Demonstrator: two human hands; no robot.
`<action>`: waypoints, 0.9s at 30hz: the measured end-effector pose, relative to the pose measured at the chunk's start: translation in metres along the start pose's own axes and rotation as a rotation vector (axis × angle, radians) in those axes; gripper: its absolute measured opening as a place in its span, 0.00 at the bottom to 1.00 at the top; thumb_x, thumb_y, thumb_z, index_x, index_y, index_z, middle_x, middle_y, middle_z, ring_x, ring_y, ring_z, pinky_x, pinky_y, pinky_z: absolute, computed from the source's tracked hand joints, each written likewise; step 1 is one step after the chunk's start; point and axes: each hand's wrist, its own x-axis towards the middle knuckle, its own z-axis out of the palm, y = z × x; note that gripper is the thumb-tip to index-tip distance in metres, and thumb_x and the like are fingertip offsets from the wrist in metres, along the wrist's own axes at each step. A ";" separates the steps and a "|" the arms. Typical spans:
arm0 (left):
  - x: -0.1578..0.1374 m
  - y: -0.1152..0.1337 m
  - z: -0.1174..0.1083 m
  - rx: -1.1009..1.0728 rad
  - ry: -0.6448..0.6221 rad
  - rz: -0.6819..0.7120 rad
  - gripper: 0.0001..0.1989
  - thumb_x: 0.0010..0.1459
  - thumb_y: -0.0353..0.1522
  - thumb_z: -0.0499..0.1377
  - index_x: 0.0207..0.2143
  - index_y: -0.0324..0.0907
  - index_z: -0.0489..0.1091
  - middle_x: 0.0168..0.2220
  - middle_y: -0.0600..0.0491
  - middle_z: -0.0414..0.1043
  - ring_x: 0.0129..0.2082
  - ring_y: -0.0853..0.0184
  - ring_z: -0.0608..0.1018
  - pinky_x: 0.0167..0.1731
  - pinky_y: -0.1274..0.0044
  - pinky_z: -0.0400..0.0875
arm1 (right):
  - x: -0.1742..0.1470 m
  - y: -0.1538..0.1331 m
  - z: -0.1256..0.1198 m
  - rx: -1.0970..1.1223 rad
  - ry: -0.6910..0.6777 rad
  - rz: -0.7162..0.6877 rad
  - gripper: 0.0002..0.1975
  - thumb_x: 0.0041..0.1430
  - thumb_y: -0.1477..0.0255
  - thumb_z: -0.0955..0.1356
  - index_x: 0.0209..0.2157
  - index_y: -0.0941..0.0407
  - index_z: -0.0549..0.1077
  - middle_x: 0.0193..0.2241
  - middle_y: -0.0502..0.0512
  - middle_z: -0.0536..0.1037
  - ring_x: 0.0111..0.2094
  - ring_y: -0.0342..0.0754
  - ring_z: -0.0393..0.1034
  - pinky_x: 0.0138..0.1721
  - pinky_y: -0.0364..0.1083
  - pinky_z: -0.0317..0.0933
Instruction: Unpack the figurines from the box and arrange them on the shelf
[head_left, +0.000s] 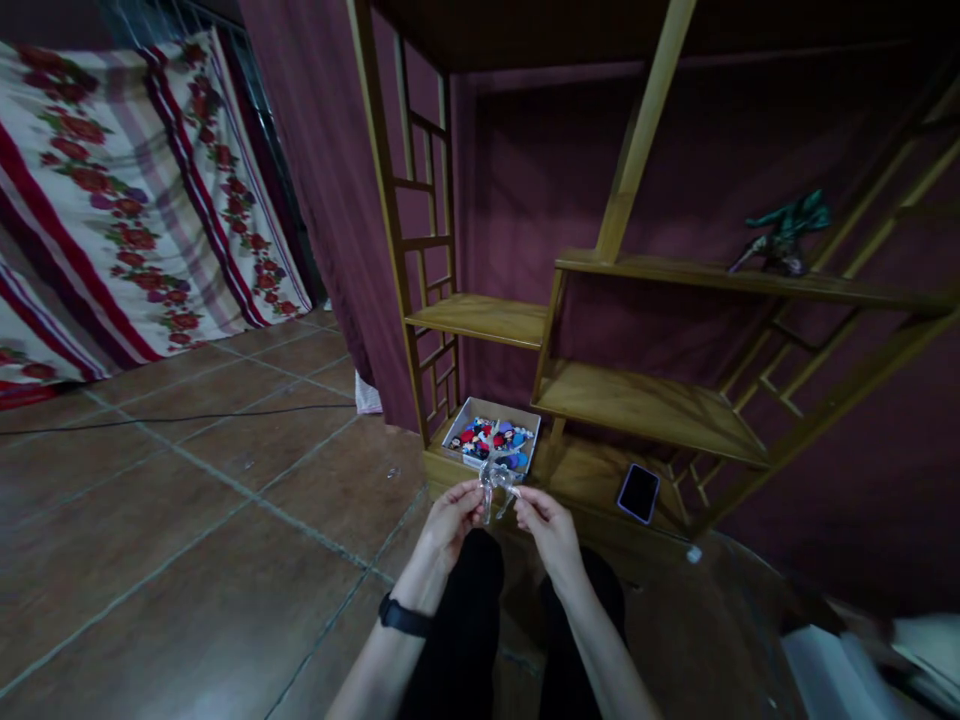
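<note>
Both my hands hold a clear, see-through figurine (496, 477) in front of the low shelf. It has thin legs and branching upper parts; its exact kind is hard to make out. My left hand (452, 522) pinches its left side between thumb and fingers. On the other side, my right hand (551, 525) is closed on a thin part of it. Just behind the figurine, an open cardboard box (506, 411) full of small colourful figures sits on the bottom shelf. The figurine partly covers the box's front.
A wooden shelf unit (630, 395) with stepped boards stands ahead. A dark-screened phone or tablet (639, 493) lies on its bottom board. Higher up at right is a green and purple figure (787, 232). A dark cable (225, 414) crosses the tiled floor (187, 540).
</note>
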 end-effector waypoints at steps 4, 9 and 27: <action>-0.008 0.003 0.012 0.067 0.002 0.061 0.15 0.39 0.30 0.68 0.33 0.36 0.74 0.25 0.52 0.73 0.20 0.77 0.69 0.21 0.84 0.61 | -0.001 0.000 -0.010 0.024 0.030 0.027 0.18 0.47 0.61 0.69 0.38 0.56 0.76 0.30 0.55 0.77 0.28 0.46 0.69 0.30 0.45 0.65; -0.012 0.003 0.025 0.174 0.010 0.134 0.16 0.40 0.33 0.67 0.33 0.36 0.73 0.27 0.51 0.74 0.20 0.76 0.69 0.22 0.83 0.61 | -0.001 0.004 -0.022 0.055 0.047 0.045 0.18 0.46 0.62 0.69 0.38 0.57 0.76 0.28 0.56 0.77 0.27 0.45 0.69 0.30 0.45 0.65; -0.009 -0.007 0.048 0.263 0.088 0.264 0.21 0.39 0.37 0.66 0.38 0.38 0.72 0.30 0.51 0.74 0.24 0.72 0.72 0.26 0.80 0.63 | -0.005 0.000 -0.038 0.073 0.073 0.018 0.18 0.45 0.62 0.70 0.37 0.57 0.76 0.29 0.56 0.78 0.29 0.47 0.71 0.28 0.45 0.66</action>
